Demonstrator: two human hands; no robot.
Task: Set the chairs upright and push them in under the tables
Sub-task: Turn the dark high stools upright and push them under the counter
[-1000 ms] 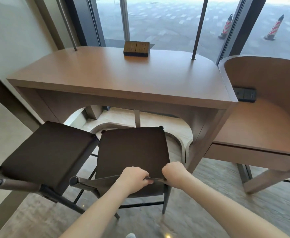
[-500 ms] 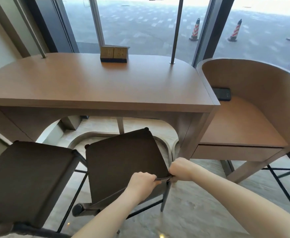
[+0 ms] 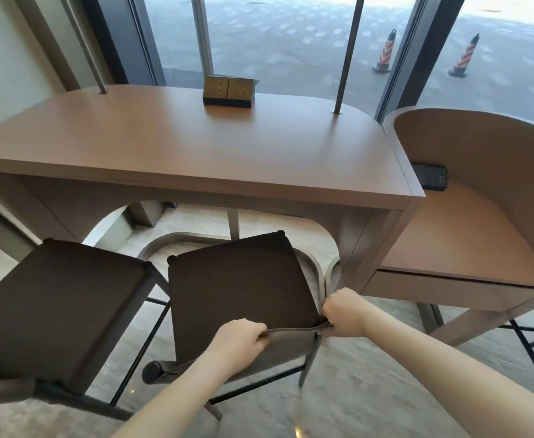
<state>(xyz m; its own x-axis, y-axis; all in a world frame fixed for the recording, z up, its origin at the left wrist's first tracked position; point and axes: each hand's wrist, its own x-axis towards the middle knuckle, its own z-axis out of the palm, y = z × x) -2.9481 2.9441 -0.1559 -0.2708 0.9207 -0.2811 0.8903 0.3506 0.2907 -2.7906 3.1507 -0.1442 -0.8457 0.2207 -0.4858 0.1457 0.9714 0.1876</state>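
Window-side tabletop (image 3: 196,147) fills the upper frame; at lower centre, both my left hand (image 3: 238,341) and right hand (image 3: 343,312) have fingers curled round the chair (image 3: 237,292) backrest. Next: push it straight under.

Both bare forearms reach forward from the bottom edge, converging toward twelve o'clock. The left hand (image 3: 238,341) sits knuckles-up, fingers curled over a thin backrest edge. The right hand (image 3: 343,312) lies at its two o'clock, slightly farther forward, fist closed around the same edge's end, wrist bent inward toward ten o'clock.
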